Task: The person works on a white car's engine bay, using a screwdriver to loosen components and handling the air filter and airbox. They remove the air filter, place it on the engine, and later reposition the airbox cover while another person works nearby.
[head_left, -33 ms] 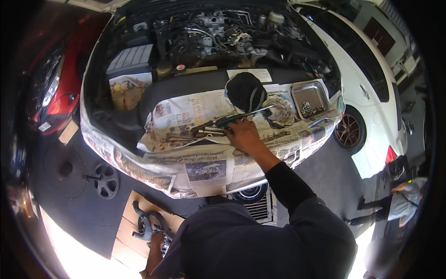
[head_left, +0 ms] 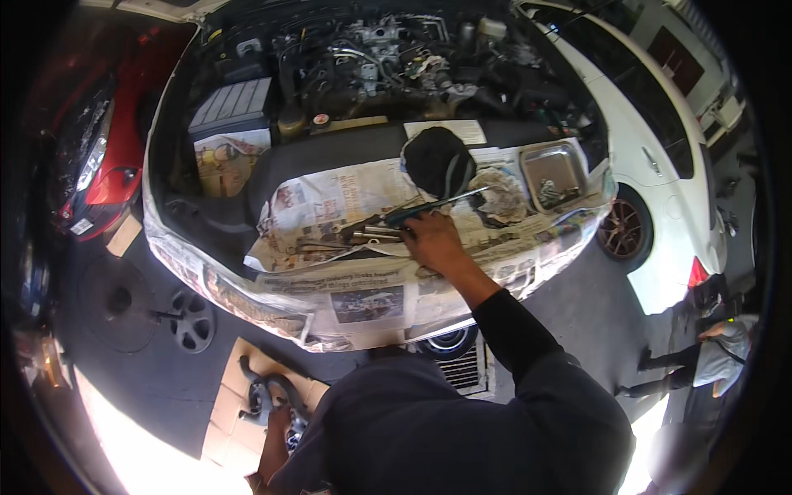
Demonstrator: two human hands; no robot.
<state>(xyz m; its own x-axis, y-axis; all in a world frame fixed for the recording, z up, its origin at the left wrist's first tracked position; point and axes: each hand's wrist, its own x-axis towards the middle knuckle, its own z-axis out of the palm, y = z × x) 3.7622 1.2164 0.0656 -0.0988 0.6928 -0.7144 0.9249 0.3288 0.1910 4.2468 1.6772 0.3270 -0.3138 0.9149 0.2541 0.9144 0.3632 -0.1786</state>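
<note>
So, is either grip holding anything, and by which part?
The right grip is at the green screwdriver handle; whether it is held cannot be told. For the left grip, also unclear.

Around the white car (head_left: 672, 223) I see dark grey floor (head_left: 569, 330), sunlight (head_left: 645, 441) glaring past its tail (head_left: 700, 268), a pale structure (head_left: 705, 91) with a reddish panel (head_left: 676, 62) beyond it, and a red car (head_left: 120, 181) well apart from it.

Left of centre, bare newspaper (head_left: 322, 191) gives the right hand (head_left: 433, 242) a clear pass above the loose metal tools (head_left: 375, 233). The long-shafted screwdriver (head_left: 411, 212) slants past its fingertips, the round black bundle (head_left: 436, 161) behind; toward centre right, a crumpled wad (head_left: 503, 200) and the metal tray (head_left: 554, 165) stand in the way.
</note>
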